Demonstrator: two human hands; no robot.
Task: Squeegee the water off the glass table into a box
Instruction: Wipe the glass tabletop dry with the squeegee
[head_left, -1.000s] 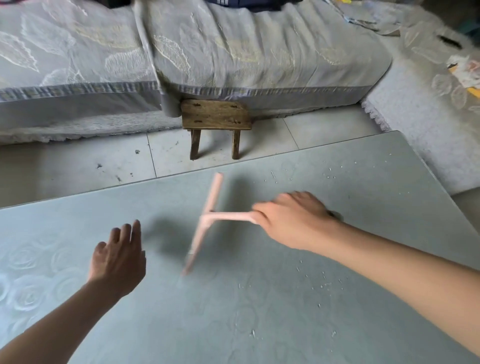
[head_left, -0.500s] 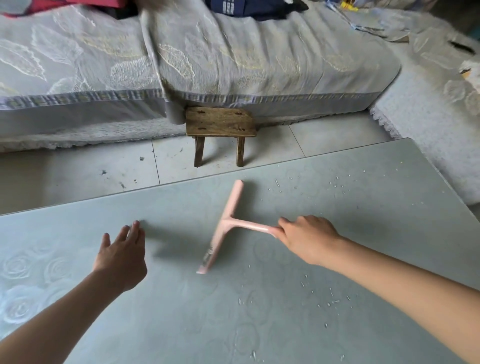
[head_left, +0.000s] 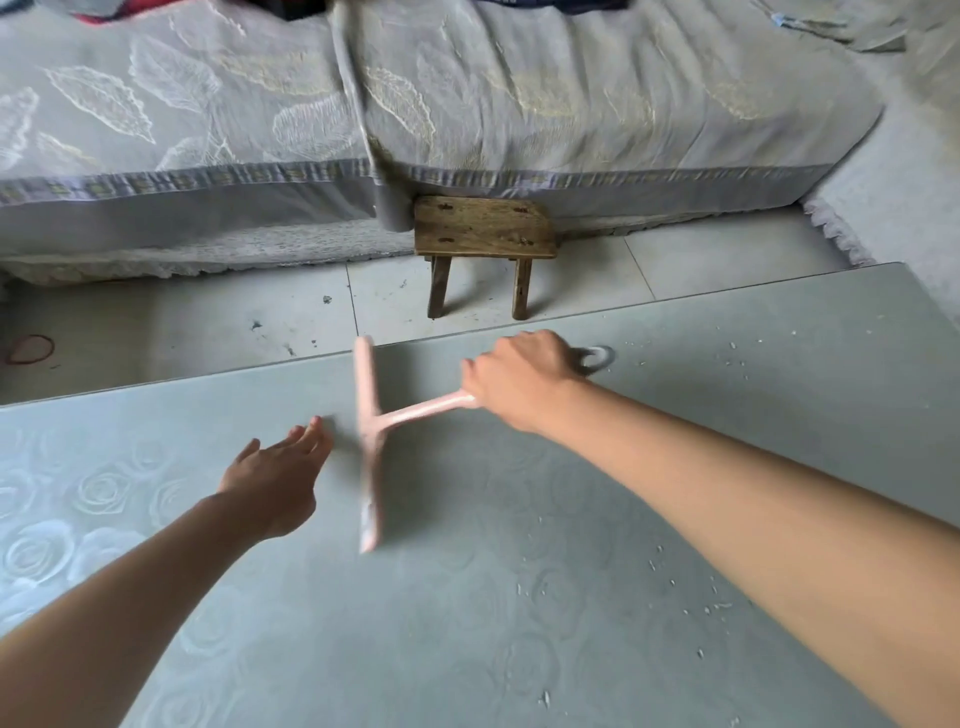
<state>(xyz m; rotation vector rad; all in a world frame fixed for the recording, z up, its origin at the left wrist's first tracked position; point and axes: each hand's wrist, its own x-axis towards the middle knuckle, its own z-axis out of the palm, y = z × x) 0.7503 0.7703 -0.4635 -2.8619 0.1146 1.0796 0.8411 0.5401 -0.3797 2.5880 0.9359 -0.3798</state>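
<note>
Squeegee handle (head_left: 431, 409) is gripped by the right hand (head_left: 519, 379); the blade (head_left: 370, 457) is held left of the grip, lengthwise far-to-near, just beside the flat, empty left hand (head_left: 275, 480).

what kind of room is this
Probably a living room in a home: a sofa or bed under a leaf-patterned cover, a small wooden stool on the tiled floor, and a low glass table in front.
</note>
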